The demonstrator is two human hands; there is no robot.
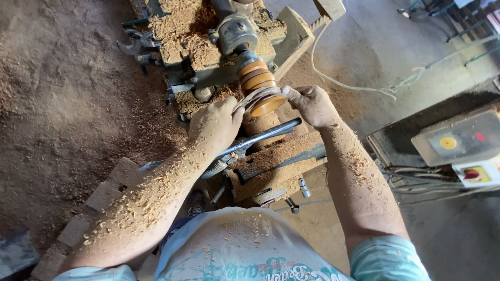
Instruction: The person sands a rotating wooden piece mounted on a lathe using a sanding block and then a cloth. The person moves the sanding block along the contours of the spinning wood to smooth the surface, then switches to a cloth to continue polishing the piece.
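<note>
A turned wooden workpiece point(258, 78) with orange ridges sits in a lathe point(237, 34) at top centre. A strip of sandpaper point(259, 95) wraps over the workpiece near its wide lower disc. My left hand point(214, 125) pinches the strip's left end and my right hand point(311, 105) pinches its right end, so the strip is stretched between them. Both forearms are speckled with sawdust. A dark metal bar point(260, 138) lies just below my left hand, across the lathe's tool rest point(276, 161).
Sawdust covers the lathe bed and the floor at left. Wrenches point(136, 42) lie at the lathe's upper left. A white cable point(354, 83) runs across the concrete floor at right. A control box point(461, 138) with wires stands at far right. Bricks point(104, 195) lie at lower left.
</note>
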